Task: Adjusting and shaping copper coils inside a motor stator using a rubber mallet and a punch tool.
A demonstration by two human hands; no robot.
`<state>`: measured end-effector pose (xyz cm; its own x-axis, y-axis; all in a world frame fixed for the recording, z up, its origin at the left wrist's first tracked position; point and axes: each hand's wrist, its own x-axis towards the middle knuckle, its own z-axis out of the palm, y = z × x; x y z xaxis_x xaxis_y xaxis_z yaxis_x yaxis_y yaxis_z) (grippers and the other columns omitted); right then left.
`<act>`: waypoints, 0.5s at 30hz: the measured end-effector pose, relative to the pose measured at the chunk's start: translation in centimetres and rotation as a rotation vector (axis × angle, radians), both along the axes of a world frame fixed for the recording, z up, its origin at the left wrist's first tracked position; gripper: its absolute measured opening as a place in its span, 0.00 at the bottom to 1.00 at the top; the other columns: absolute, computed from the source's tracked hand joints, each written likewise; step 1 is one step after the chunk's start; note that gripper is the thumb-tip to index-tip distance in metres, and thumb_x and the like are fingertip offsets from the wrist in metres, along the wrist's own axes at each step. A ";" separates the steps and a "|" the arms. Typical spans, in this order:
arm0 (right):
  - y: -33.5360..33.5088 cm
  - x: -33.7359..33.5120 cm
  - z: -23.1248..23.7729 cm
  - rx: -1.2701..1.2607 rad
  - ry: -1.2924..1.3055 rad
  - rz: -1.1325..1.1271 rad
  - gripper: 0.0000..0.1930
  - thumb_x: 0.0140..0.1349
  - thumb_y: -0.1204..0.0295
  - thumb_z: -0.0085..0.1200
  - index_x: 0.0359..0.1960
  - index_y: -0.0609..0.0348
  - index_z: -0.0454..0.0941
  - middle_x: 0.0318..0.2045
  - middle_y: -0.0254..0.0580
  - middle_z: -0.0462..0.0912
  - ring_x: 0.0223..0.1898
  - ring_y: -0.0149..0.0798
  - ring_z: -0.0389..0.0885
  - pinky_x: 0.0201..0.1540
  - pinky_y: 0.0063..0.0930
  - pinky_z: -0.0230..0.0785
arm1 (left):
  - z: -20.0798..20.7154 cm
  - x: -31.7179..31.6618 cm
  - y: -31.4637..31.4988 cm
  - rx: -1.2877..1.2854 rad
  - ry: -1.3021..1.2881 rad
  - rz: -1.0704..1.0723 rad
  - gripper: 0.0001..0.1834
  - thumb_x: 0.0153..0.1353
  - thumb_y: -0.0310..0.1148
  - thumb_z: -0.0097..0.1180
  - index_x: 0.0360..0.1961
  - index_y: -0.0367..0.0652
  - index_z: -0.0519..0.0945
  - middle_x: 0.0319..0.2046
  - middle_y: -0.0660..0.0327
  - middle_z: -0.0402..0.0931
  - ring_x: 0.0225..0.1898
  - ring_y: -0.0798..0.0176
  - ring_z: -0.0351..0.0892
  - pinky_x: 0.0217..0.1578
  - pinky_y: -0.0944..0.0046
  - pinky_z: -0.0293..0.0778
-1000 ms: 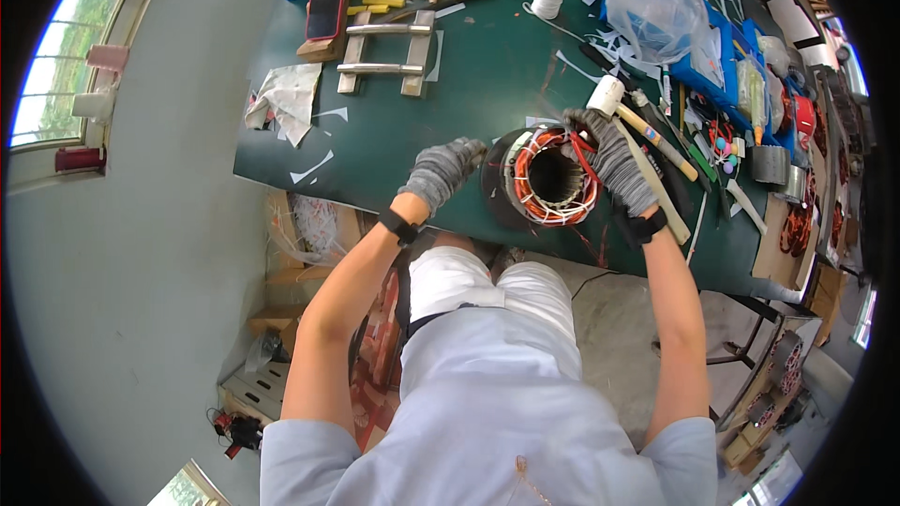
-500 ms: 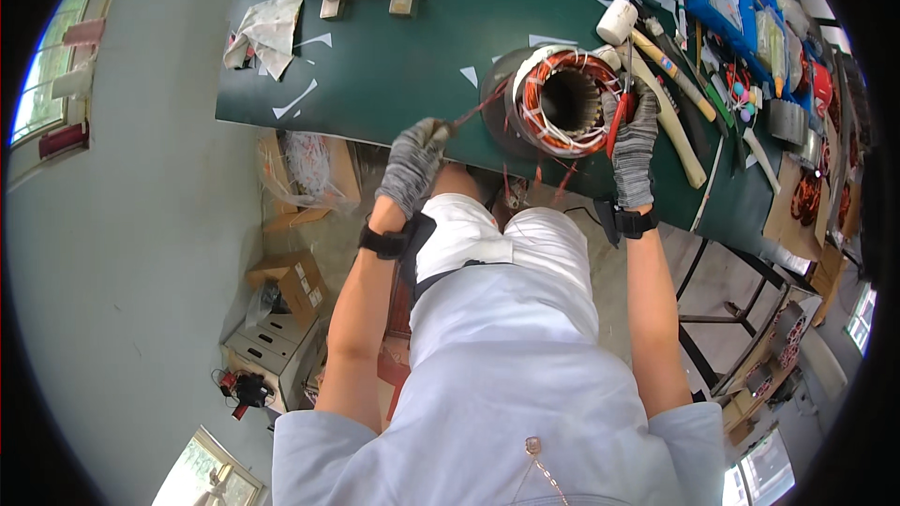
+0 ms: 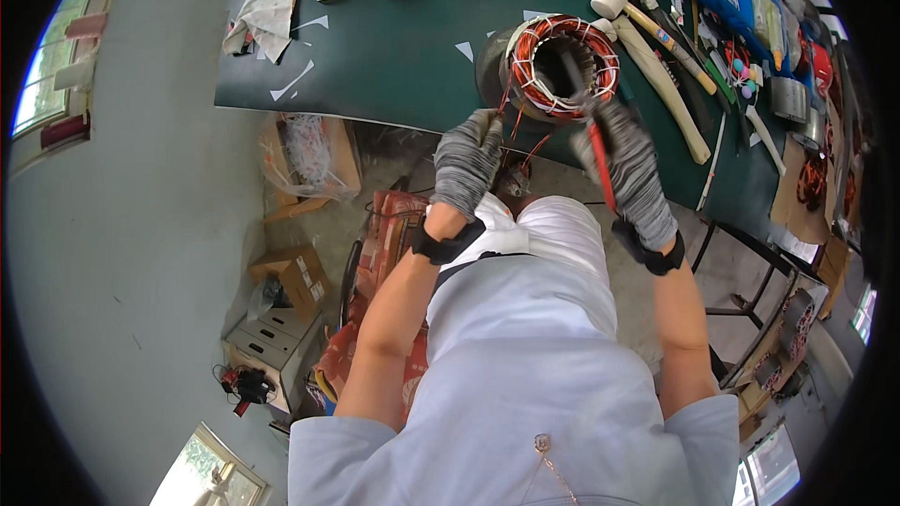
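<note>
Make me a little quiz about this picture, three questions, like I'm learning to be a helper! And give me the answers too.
1. Pick one: which hand holds the red-handled tool?
A) left
B) right
C) neither

2. True or false: the white-headed mallet lies on the green table, to the right of the wire-wound ring.

3. Short answer: what runs from the wire-wound ring down to the left hand?

Key:
1. B, the right hand.
2. True.
3. Reddish wire.
</note>
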<state>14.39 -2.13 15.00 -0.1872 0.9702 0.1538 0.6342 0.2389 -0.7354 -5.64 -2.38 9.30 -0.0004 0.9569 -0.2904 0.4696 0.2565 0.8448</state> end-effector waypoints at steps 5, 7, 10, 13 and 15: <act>-0.7 0.6 -1.7 -0.385 -0.004 0.290 0.19 0.52 0.64 0.56 0.43 0.60 0.72 0.36 0.54 0.76 0.37 0.52 0.75 0.42 0.35 0.68 | 1.2 1.3 -0.6 -0.058 0.134 -0.029 0.11 0.59 0.37 0.45 0.37 0.43 0.75 0.27 0.49 0.75 0.32 0.46 0.74 0.33 0.54 0.69; 0.2 1.9 -3.1 -0.449 -0.109 0.388 0.21 0.51 0.62 0.56 0.43 0.61 0.72 0.35 0.54 0.77 0.37 0.51 0.76 0.41 0.35 0.68 | 0.4 1.8 -0.8 -0.028 0.154 -0.057 0.11 0.59 0.37 0.44 0.37 0.43 0.74 0.26 0.49 0.75 0.31 0.46 0.74 0.32 0.54 0.69; 1.4 1.5 -1.7 -0.487 -0.140 0.411 0.20 0.52 0.59 0.55 0.41 0.61 0.73 0.33 0.54 0.77 0.36 0.51 0.76 0.39 0.35 0.68 | -0.2 1.6 -1.0 -0.030 0.088 -0.005 0.11 0.59 0.36 0.46 0.36 0.42 0.75 0.18 0.51 0.71 0.20 0.56 0.71 0.25 0.62 0.68; 2.4 1.4 -0.5 -0.587 -0.200 0.417 0.20 0.52 0.58 0.55 0.39 0.62 0.74 0.31 0.53 0.77 0.33 0.51 0.76 0.37 0.34 0.69 | -0.1 1.7 -0.8 -0.015 0.085 0.010 0.10 0.59 0.36 0.46 0.36 0.42 0.75 0.18 0.52 0.72 0.19 0.56 0.71 0.25 0.62 0.68; 2.7 1.4 -0.7 -0.463 -0.205 0.479 0.19 0.51 0.59 0.56 0.38 0.62 0.74 0.31 0.53 0.77 0.33 0.51 0.76 0.36 0.34 0.69 | 0.0 1.6 -0.9 -0.053 0.053 -0.001 0.10 0.59 0.34 0.46 0.37 0.42 0.75 0.20 0.54 0.73 0.19 0.58 0.71 0.25 0.64 0.68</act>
